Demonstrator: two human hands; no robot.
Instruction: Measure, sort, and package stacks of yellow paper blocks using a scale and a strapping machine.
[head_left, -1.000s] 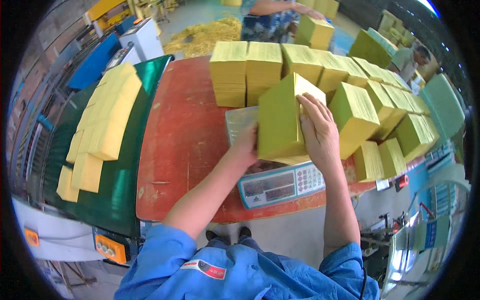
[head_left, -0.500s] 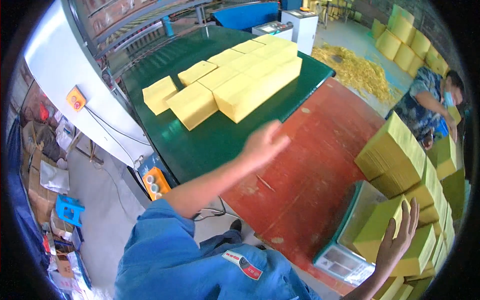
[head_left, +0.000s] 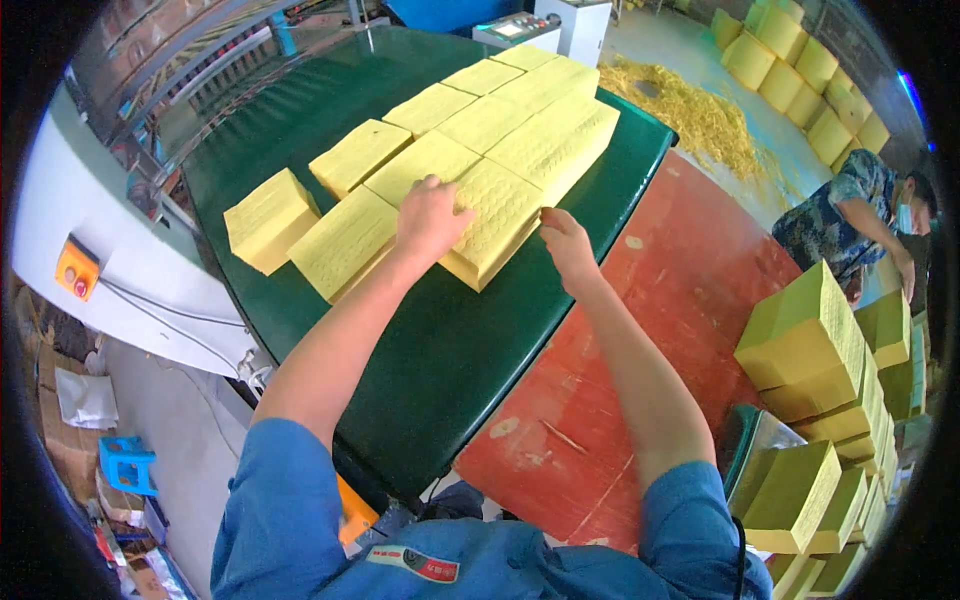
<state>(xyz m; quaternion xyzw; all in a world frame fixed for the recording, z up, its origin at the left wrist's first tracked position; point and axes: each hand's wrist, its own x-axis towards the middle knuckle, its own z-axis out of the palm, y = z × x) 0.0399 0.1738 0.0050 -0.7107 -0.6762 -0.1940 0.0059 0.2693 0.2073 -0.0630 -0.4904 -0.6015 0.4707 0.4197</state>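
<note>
Several thick yellow paper stacks (head_left: 485, 122) lie side by side in rows on the green conveyor belt (head_left: 430, 330). My left hand (head_left: 430, 222) grips the left edge of the nearest right-hand paper stack (head_left: 497, 208), its fingers bent over the top. At that stack's right edge my right hand (head_left: 568, 248) is closed, fingertips pinched against the corner. Their exact grip under the edge is hidden. To the left of my left hand sits another paper stack (head_left: 345, 240), and a separate one (head_left: 270, 222) lies turned at the far left.
A red board table (head_left: 640, 330) adjoins the belt. Yellow stacks (head_left: 805, 340) are piled at the right, beside a clear-sided bin (head_left: 738, 440). A co-worker (head_left: 845, 215) bends there. A white machine housing (head_left: 130, 250) with an orange button box (head_left: 77, 270) stands left. Yellow scraps (head_left: 690, 110) cover the floor behind.
Both hands have moved onto the near stack on the belt: my left from above the red board, my right from the pile at the right. My view has shifted toward the belt.
</note>
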